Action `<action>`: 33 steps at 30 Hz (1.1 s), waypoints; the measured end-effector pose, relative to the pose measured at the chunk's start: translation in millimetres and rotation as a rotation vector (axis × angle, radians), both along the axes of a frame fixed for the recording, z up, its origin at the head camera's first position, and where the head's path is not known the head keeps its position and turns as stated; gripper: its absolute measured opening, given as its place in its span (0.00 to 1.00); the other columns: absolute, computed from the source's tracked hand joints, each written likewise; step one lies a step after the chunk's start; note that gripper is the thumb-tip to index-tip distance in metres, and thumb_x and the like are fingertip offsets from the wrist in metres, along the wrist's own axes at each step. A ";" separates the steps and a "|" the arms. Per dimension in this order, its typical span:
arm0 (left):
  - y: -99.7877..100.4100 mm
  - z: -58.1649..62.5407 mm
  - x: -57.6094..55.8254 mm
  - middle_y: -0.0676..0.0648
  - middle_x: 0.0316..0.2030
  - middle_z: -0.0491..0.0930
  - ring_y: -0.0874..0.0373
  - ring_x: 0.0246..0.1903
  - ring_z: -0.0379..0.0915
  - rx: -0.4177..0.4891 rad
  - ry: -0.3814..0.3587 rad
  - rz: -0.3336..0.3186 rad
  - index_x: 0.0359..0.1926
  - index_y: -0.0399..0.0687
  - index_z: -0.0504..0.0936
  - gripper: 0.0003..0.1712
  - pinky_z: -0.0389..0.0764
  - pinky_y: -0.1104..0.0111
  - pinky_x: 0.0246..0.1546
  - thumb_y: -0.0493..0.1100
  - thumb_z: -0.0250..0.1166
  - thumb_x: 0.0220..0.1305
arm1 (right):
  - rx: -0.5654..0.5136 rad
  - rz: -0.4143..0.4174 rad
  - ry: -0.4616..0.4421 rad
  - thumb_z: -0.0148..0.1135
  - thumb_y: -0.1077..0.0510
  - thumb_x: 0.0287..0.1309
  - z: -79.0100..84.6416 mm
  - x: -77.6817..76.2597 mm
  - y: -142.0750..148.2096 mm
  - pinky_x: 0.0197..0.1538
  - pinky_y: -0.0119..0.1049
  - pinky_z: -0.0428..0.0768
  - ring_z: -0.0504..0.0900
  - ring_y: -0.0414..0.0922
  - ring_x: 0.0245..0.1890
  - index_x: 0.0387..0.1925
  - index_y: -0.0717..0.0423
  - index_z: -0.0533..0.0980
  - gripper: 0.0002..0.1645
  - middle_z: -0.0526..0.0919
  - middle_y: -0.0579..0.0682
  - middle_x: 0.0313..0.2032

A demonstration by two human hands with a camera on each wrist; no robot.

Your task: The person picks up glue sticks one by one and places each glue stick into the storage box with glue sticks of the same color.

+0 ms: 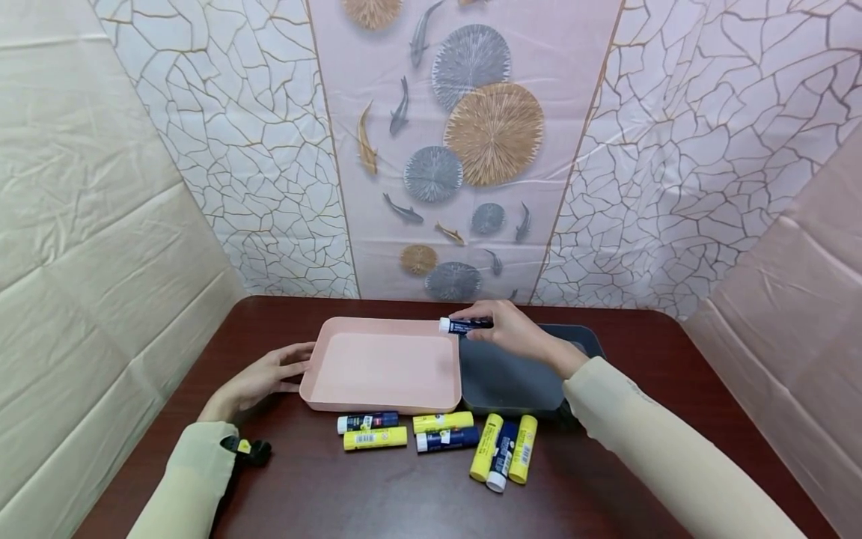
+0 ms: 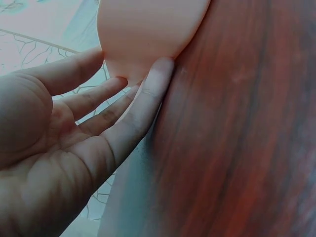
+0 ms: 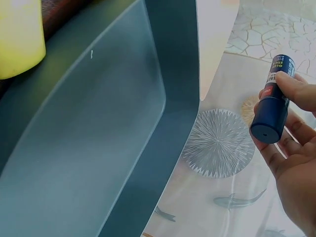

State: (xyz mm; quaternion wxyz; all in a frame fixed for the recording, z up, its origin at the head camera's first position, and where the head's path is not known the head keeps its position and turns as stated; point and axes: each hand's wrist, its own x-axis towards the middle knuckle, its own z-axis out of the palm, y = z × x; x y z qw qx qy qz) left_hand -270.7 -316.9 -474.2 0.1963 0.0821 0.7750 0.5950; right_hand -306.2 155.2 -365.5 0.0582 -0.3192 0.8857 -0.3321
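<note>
Pinching a glue stick aloft, right fingers curled, left fingers outstretched, touching pink tray

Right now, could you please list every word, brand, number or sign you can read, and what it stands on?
"GLUE STICK": on the navy tube in the right hand; its remaining print is too small to read.
The yellow tubes and other navy tubes on the table carry print too small or blurred to read.
</note>
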 end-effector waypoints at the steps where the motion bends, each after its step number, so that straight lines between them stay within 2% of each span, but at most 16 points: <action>1: 0.1 -0.1 -0.2 0.32 0.77 0.57 0.47 0.63 0.72 0.002 0.000 0.001 0.81 0.39 0.54 0.39 0.84 0.54 0.56 0.45 0.59 0.80 | 0.000 -0.002 -0.001 0.67 0.64 0.69 0.1 -1.2 -0.9 0.41 0.42 0.83 0.82 0.47 0.40 0.66 0.46 0.81 0.26 0.83 0.51 0.56; 7: 0.8 -0.7 -0.1 0.31 0.77 0.56 0.48 0.63 0.73 0.011 0.000 -0.003 0.81 0.38 0.53 0.38 0.84 0.54 0.55 0.45 0.59 0.80 | 0.010 0.008 0.028 0.67 0.63 0.69 -0.7 -10.0 -6.1 0.43 0.43 0.81 0.82 0.45 0.44 0.65 0.47 0.81 0.24 0.84 0.52 0.58; 15: 0.3 0.2 0.9 0.31 0.77 0.55 0.40 0.68 0.68 -0.006 0.004 -0.001 0.81 0.39 0.53 0.38 0.84 0.54 0.55 0.46 0.58 0.80 | 0.019 0.023 0.025 0.67 0.64 0.69 0.0 -15.3 -15.1 0.37 0.41 0.77 0.79 0.46 0.34 0.65 0.48 0.81 0.25 0.83 0.54 0.60; 21: 0.1 0.6 0.2 0.32 0.77 0.56 0.39 0.68 0.68 -0.010 0.003 -0.006 0.81 0.39 0.54 0.38 0.84 0.54 0.56 0.47 0.58 0.80 | 0.021 0.018 0.024 0.67 0.65 0.68 0.0 -16.5 -22.1 0.38 0.39 0.77 0.80 0.45 0.41 0.63 0.48 0.82 0.24 0.83 0.54 0.60; 24: 0.4 0.6 0.3 0.31 0.77 0.56 0.39 0.68 0.67 -0.010 0.001 -0.006 0.81 0.39 0.54 0.38 0.84 0.54 0.56 0.46 0.58 0.80 | 0.025 0.024 0.025 0.67 0.64 0.69 1.1 -17.0 -26.0 0.37 0.38 0.77 0.78 0.44 0.36 0.64 0.48 0.82 0.24 0.83 0.55 0.61; 29: 1.3 1.6 0.7 0.31 0.77 0.56 0.39 0.68 0.67 -0.011 0.000 -0.003 0.81 0.39 0.54 0.38 0.84 0.54 0.56 0.47 0.58 0.80 | 0.026 0.038 0.008 0.66 0.64 0.70 3.4 -18.8 -33.8 0.31 0.37 0.74 0.66 0.42 0.18 0.65 0.49 0.81 0.24 0.82 0.55 0.62; 31: 1.6 1.7 1.0 0.32 0.77 0.57 0.39 0.68 0.68 -0.013 0.000 0.001 0.81 0.39 0.54 0.39 0.84 0.54 0.56 0.47 0.59 0.80 | 0.022 0.037 -0.004 0.66 0.63 0.70 3.7 -19.6 -37.8 0.30 0.37 0.73 0.62 0.42 0.15 0.65 0.48 0.81 0.23 0.82 0.54 0.62; 33: 1.6 1.3 1.4 0.32 0.77 0.56 0.40 0.68 0.68 -0.014 0.000 0.003 0.81 0.40 0.54 0.39 0.84 0.54 0.56 0.47 0.59 0.80 | 0.023 0.038 -0.006 0.66 0.64 0.70 3.9 -20.3 -42.1 0.32 0.36 0.74 0.67 0.40 0.19 0.64 0.48 0.81 0.23 0.82 0.53 0.63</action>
